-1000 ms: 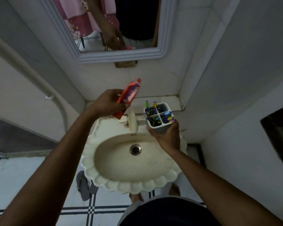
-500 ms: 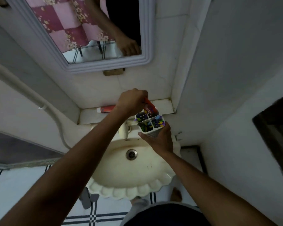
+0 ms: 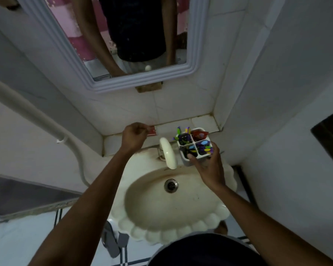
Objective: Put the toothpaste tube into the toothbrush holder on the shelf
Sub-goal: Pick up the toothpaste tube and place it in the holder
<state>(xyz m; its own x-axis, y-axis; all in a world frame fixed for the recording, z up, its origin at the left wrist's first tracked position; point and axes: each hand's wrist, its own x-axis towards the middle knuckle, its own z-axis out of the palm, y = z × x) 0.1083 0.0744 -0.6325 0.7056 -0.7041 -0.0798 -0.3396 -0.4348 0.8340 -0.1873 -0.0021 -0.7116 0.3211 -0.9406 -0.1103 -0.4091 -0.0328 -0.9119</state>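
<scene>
Fingers of the right hand [image 3: 208,166] wrap the near side of the white toothbrush holder [image 3: 195,145], clasping it above the back rim of the sink [image 3: 179,235], just beside the cream tap [image 3: 168,152]; whether its base rests on the basin ledge or is lifted clear cannot be told. A red toothpaste tube [image 3: 199,134] already stands in the holder's far-right compartment, while the other three compartments carry purple, green and yellow toothbrushes [image 3: 182,131]. The left hand [image 3: 134,136] is over the tiled shelf [image 3: 204,121], its fingers curled onto a second red tube [image 3: 152,130] lying flat there; only the tube's end shows past the knuckles, so whether the pinch has closed on it or is only touching it cannot be told. The insertion looks done for one tube, and the step in hand appears to be either collecting the second tube or setting the holder back. The next move calls for raising the holder level so nothing tips out, and placing it on the bare stretch of shelf toward the corner. If the second tube goes in too, it needs turning upright and threading into a compartment that is not already crowded.
</scene>
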